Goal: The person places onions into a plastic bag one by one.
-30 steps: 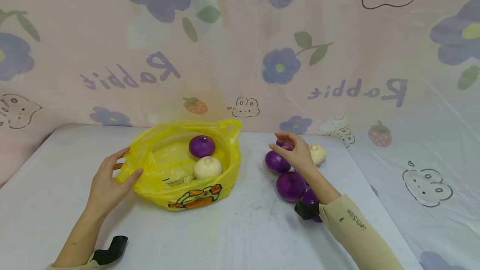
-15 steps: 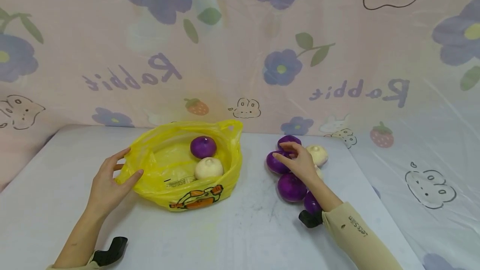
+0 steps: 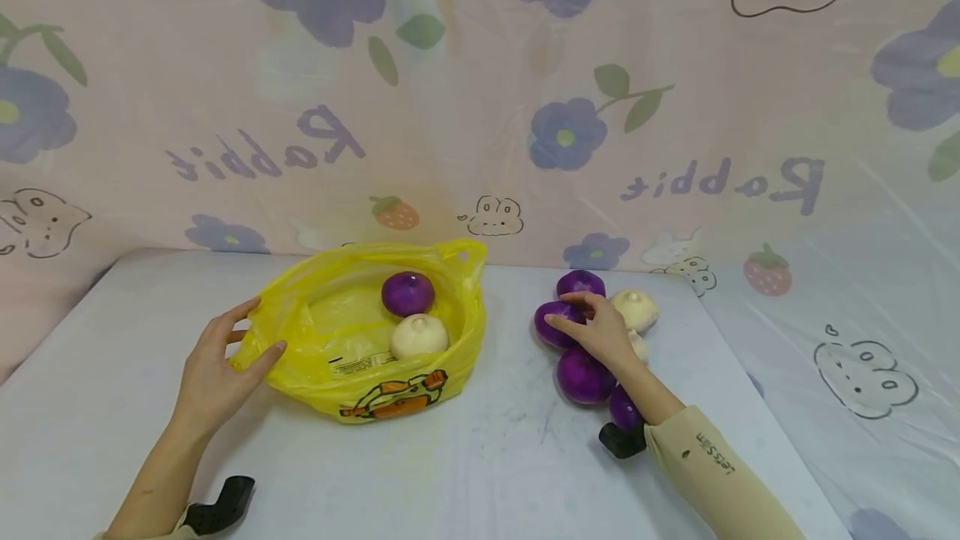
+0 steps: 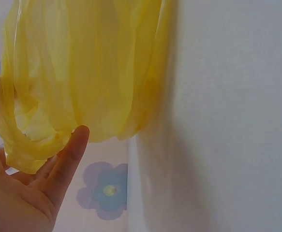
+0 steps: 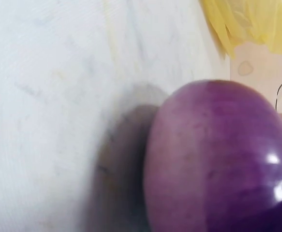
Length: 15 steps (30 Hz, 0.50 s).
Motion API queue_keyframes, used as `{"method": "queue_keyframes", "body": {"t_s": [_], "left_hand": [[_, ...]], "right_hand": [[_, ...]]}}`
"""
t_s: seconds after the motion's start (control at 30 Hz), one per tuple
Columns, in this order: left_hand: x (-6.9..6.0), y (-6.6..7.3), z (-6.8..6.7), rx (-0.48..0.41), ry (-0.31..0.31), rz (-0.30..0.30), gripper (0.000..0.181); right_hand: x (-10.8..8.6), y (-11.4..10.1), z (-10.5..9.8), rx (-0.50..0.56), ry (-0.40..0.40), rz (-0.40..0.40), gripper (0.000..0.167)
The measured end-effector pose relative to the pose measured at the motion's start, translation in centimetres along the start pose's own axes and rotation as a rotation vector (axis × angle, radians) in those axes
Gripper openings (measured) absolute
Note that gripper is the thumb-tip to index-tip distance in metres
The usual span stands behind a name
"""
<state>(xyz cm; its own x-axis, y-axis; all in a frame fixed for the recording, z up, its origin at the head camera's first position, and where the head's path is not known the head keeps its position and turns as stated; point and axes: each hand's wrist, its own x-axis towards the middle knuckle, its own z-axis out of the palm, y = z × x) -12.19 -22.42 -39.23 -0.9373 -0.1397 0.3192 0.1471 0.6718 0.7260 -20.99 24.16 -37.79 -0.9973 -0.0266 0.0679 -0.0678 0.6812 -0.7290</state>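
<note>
Head view, with 12 o'clock pointing away from the person. Lettering: "Rabbit" appears twice, mirror-reversed, on the printed backdrop [image 3: 442, 90]. The right sleeve [image 3: 720, 473] bears small dark lettering beginning "Lets". The yellow bag [image 3: 307, 373] carries an orange-and-black cartoon at its 5 o'clock; its small black print is illegible.

Hands: the left hand [image 3: 216, 369], at the bag's 9 o'clock, is spread wide, its straight fingers and thumb touching either side of the plastic. The right hand [image 3: 606, 338] is partly closed, thumb and forefinger grasping a purple onion [image 3: 555, 325]; how firmly cannot be told. Around this onion lie another purple onion at 1 o'clock, two more at 5 o'clock, and white bulbs [image 3: 634, 310] near 3 o'clock. Inside the bag, a purple onion and a white bulb sit towards 2 and 3 o'clock.

Edges and room: bare tabletop [image 3: 510, 423] separates bag from cluster and extends towards 6 o'clock. The far edge meets the backdrop; the right edge slants past the cluster towards 5 o'clock.
</note>
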Motion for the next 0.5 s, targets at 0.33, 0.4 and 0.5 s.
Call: {"method": "queue_keyframes", "body": {"t_s": [0.33,0.4,0.5], "left_hand": [[-0.3,-0.02,0.14,-0.012,0.005,-0.006,0.065],[-0.3,0.0,0.14,-0.017,0.005,-0.007,0.066],[-0.31,0.04,0.12,-0.02,0.003,-0.006,0.066]], "right_hand": [[0.43,-0.08,0.27,-0.116,-0.127,-0.043,0.063],[0.49,-0.17,0.31,-0.145,-0.145,-0.066,0.063],[0.54,-0.18,0.4,-0.164,-0.156,-0.079,0.064]]}}
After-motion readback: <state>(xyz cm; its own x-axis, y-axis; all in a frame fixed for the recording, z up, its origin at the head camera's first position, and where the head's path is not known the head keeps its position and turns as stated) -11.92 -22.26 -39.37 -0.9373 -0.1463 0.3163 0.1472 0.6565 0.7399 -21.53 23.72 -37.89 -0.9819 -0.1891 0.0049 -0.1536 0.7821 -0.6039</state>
